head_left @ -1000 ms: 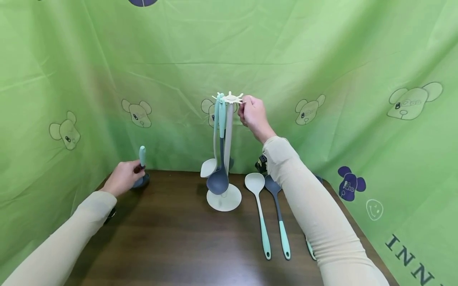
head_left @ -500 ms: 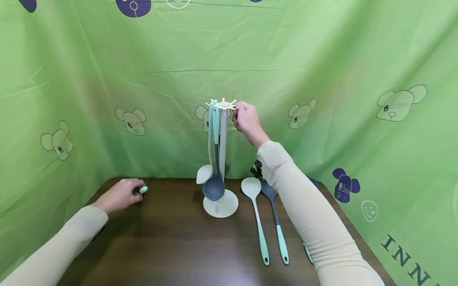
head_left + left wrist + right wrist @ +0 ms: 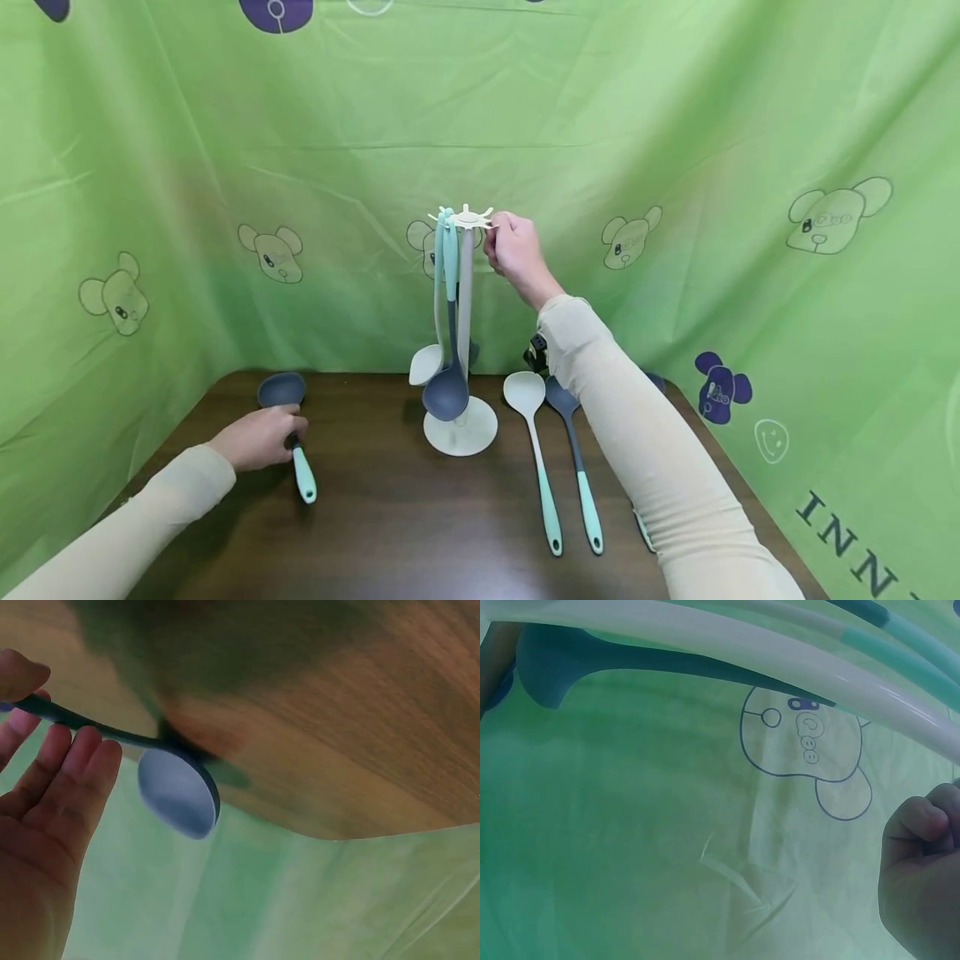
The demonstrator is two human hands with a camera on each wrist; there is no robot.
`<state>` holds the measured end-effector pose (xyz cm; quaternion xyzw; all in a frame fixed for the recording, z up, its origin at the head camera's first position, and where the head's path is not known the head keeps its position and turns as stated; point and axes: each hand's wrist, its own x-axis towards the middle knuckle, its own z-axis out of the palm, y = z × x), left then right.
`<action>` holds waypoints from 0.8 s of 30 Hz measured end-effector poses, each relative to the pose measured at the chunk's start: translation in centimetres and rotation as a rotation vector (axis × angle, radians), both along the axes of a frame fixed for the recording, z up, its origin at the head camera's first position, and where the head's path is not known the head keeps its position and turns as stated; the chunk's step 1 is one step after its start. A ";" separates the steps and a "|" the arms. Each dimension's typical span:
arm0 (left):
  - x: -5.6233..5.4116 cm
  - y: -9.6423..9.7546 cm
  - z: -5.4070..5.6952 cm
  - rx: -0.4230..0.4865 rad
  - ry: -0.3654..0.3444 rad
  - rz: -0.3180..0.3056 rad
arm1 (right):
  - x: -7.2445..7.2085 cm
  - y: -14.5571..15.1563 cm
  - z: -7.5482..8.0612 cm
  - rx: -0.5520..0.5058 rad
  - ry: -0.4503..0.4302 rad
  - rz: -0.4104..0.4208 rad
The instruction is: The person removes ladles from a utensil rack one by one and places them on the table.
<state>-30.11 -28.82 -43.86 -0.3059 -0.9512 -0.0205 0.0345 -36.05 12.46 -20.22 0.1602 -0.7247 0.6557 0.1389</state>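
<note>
All across the back, the scene was closed in by a green cloth (image 3: 540, 92), and below it a dark wood table (image 3: 390, 533) was spread. Near the middle of the table's far edge, the white utensil stand (image 3: 466, 287) was planted upright; on its left side a white-bowled ladle (image 3: 427, 364) and a hanging navy ladle (image 3: 446, 392) were hung, with a dark blue utensil (image 3: 630, 658) half hidden behind the pole. Toward the table's right edge, a white turner (image 3: 524, 393) and a dark blue turner (image 3: 573, 442) were laid, handles toward the near edge.

Over at the far left corner, here was the action: the held navy ladle (image 3: 282, 390) was pinched by its stem in the left hand (image 3: 262, 437), thumb above, the other fingers loosely bent; bowl contact with the wood could not be told. By the right hand (image 3: 516, 248), curled tightly, a prong was gripped, apparently for steadying.

The step in hand was judged to be that ladle's setting down or picking up. For release, a flat landing and gentle loosening were called for; for hanging, a bare prong.
</note>
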 end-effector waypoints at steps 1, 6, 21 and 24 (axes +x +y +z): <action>0.1 -0.1 -0.2 -0.010 0.005 -0.005 | 0.0 0.0 -0.1 0.002 -0.001 0.000; -0.2 -0.3 -0.8 -0.054 0.019 -0.042 | 0.1 0.3 0.0 -0.007 0.013 -0.021; -0.1 -2.0 -1.6 -0.144 0.069 -0.065 | 0.0 0.1 -0.1 -0.020 -0.001 -0.013; 0.0 -2.4 -1.8 -0.107 0.000 -0.005 | -0.2 -0.3 -0.1 -0.020 0.003 -0.006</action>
